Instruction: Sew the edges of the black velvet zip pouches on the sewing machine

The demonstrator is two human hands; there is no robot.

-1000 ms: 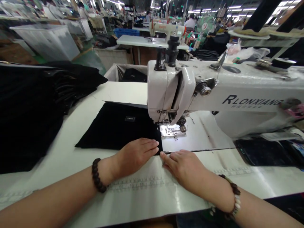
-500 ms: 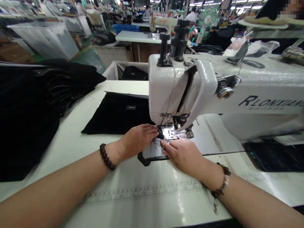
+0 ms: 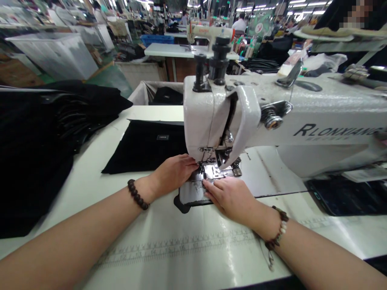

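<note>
A white sewing machine [image 3: 222, 117] stands before me, its presser foot and needle area [image 3: 213, 169] lit from above. A black fabric piece [image 3: 142, 147] with a small label lies flat to the left, its right end hidden behind the machine head. My left hand [image 3: 173, 175] rests with stretched fingers at the fabric's near right edge, fingertips close beside the presser foot; its thumb is hidden. My right hand [image 3: 229, 197] lies on the metal needle plate [image 3: 193, 193], fingers extended towards the foot, with no fabric visible in it.
A heap of black fabric [image 3: 33, 161] covers the table's left side. To the right lies a dark phone-like device [image 3: 347, 197]. A printed ruler [image 3: 178, 246] runs along the near tabletop. Behind the table stands a bin [image 3: 142, 93] with black pieces.
The dark bit of fabric between my fingertips at the presser foot no longer shows, and bare metal plate is visible there. Both hands stay almost in place; the view has shifted slightly.
</note>
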